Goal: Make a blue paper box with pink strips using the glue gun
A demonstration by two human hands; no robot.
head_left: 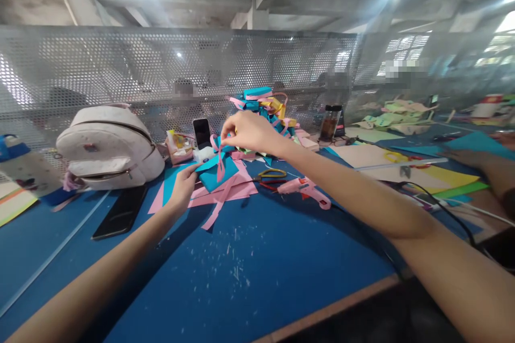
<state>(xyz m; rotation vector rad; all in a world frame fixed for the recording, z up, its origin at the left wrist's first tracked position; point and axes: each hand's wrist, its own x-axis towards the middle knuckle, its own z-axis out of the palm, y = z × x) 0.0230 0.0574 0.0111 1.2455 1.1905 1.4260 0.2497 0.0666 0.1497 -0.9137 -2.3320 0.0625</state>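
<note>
Spanning the foreground, the blue counter carries the materials. The white bag stands at left. The pile of blue, yellow and pink paper pieces stands behind the right hand. Pink sheets lie under the work area. The glue gun rests right of them, near the scissors.

The left hand pinches the left edge of the blue packet — tilted, over the sheets. The right hand pinches the upper part of the pink strip, looped at the packet's top edge.

Status, as judged: folding appears done; securing the strip appears left — its lower end hangs loose across the packet.
</note>
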